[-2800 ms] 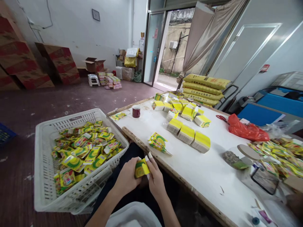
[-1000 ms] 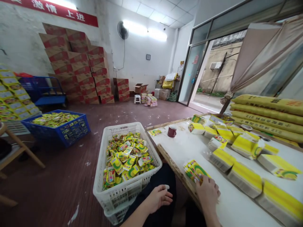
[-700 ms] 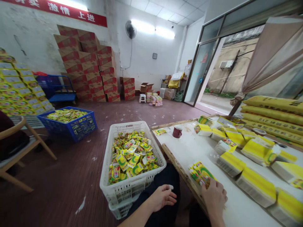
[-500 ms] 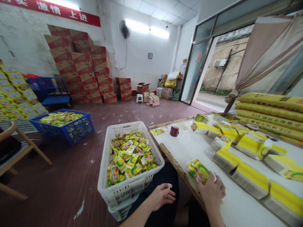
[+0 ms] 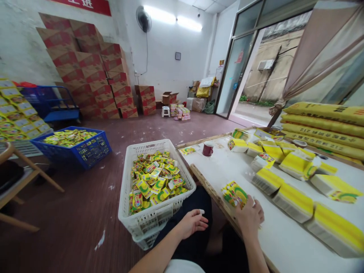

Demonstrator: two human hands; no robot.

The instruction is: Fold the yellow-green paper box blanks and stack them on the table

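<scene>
My left hand (image 5: 194, 223) hovers above my lap, palm turned up with loosely curled fingers apart and nothing in it. White wrapping covers its thumb tip. At the near edge of the white table (image 5: 224, 168), my right hand (image 5: 250, 215) is closed around the near end of a small row of yellow-and-green packets (image 5: 235, 192). Its palm side is partly hidden. To my left of the table stands a white plastic crate (image 5: 156, 224) with many loose packets (image 5: 157, 182) of the same colours inside.
Long stacks of yellow-topped cards (image 5: 294, 201) line the table's right side. A dark red mug (image 5: 207, 149) stands near its far left corner. Beyond are a blue crate (image 5: 95, 153) of packets, a wooden chair (image 5: 34, 170), piled cartons (image 5: 93, 76) and yellow sacks (image 5: 321, 131).
The camera view has tilted down and shifted slightly. Both hands keep nearly the same pose, the right still at the packets and the left still over my lap.
</scene>
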